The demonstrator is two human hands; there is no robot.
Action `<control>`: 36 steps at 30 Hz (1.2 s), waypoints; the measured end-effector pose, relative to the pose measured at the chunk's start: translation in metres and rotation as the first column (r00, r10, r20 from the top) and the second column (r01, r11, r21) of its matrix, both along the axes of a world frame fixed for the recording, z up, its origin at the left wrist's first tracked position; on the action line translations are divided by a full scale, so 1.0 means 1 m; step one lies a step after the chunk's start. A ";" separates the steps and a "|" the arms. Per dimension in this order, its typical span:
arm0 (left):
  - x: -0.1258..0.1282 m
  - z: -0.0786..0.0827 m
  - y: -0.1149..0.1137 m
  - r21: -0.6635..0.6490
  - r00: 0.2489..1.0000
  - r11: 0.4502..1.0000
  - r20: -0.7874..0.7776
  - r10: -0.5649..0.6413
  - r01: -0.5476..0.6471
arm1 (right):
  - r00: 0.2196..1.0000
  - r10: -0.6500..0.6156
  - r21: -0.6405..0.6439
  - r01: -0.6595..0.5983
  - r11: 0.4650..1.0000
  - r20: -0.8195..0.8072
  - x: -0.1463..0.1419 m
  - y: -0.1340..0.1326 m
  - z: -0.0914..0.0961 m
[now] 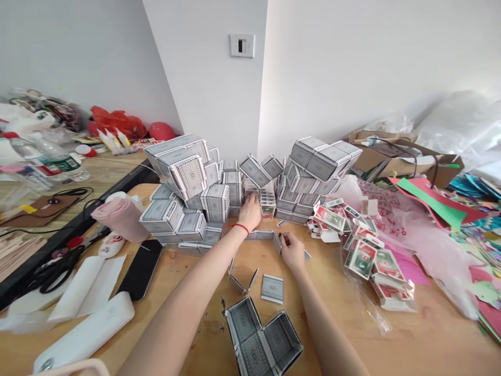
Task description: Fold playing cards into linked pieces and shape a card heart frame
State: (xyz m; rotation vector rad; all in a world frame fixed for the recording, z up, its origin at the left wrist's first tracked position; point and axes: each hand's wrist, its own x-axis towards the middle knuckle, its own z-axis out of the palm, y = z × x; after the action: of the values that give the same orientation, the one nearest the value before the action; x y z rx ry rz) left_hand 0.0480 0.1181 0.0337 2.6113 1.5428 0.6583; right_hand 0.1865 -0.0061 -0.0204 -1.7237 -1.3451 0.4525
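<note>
My left hand point(251, 213), a red cord at its wrist, reaches to the gap in the middle of the card structure. Its fingertips are blurred and partly hidden by a stack of packed cards point(268, 197), so its hold is unclear. My right hand point(292, 250) has its fingers curled in a pinch at the end of a strip of folded playing cards point(263, 235). Between my forearms lie a flat patterned card point(273, 289) and a bent card piece point(245, 282). Closest to me sits an open L-shaped card box point(260, 339).
Folded-card blocks rise in a left pile point(183, 177) and a right pile point(309, 172) against the wall. Red and green card packets point(364, 256) are heaped at right. At left are a phone point(141, 269), black scissors point(52, 277), a white device point(86, 334) and a pink cup point(119, 216).
</note>
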 end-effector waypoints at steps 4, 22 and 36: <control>-0.003 -0.004 0.000 0.047 0.998 0.999 0.056 -0.008 0.005 | 1.000 -0.001 0.009 0.001 1.000 0.014 0.000 0.001 -0.001; 0.002 0.000 0.008 0.075 0.999 0.996 -0.012 0.053 -0.052 | 0.996 0.028 -0.031 -0.025 0.999 0.081 0.000 0.003 -0.006; 0.006 0.001 0.015 0.081 0.995 0.993 -0.037 0.090 -0.087 | 0.996 0.014 -0.024 -0.012 1.000 0.083 0.000 0.002 -0.004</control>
State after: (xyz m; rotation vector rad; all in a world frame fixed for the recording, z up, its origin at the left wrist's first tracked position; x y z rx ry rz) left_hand 0.0543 0.1331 0.0346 2.6419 1.6871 0.6905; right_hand 0.1861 -0.0045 -0.0248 -1.7706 -1.4164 0.4085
